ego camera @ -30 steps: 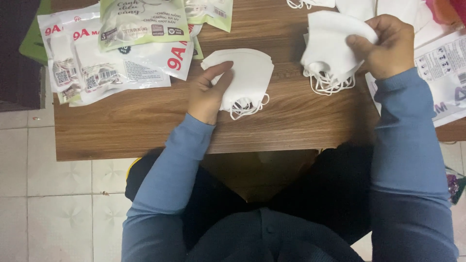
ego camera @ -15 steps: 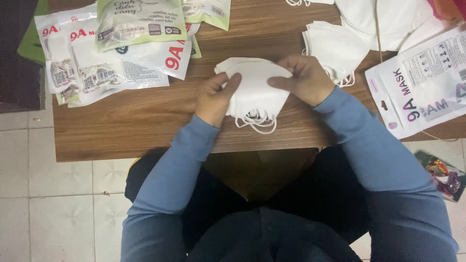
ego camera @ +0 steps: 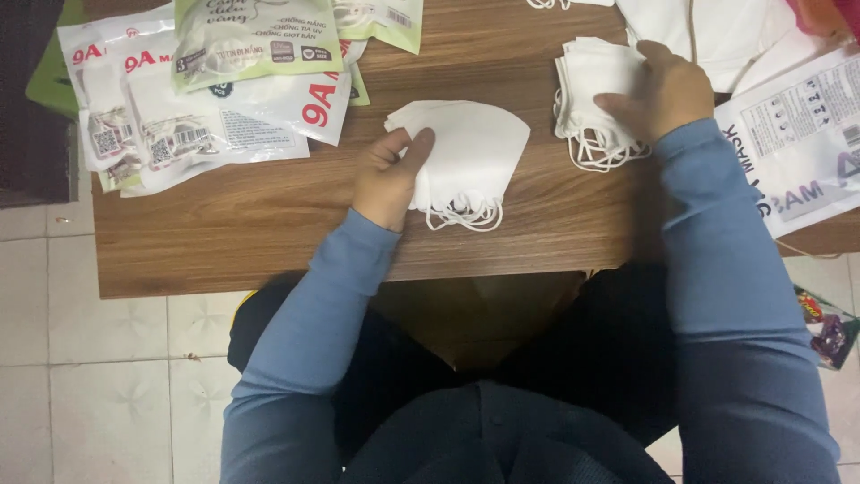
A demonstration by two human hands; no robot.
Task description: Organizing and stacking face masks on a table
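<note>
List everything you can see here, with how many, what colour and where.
Mask stack: one, white, table centre, under the left hand.
Second mask stack: one, white, right of centre, under the right hand.
Packets: several, white and green, far left of table.
Large packet: one, white, right edge.
Loose white masks: count unclear, far right.
Table: one, brown wood.
Floor tiles: pale.
Left hand: holds centre stack.
Right hand: rests on second stack.

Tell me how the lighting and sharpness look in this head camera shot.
Head view: dim, warm, even light; slight softness overall; the white fabric mask stack under the left hand looks bright but keeps its edges; faint sheen on the brown wooden table.
</note>
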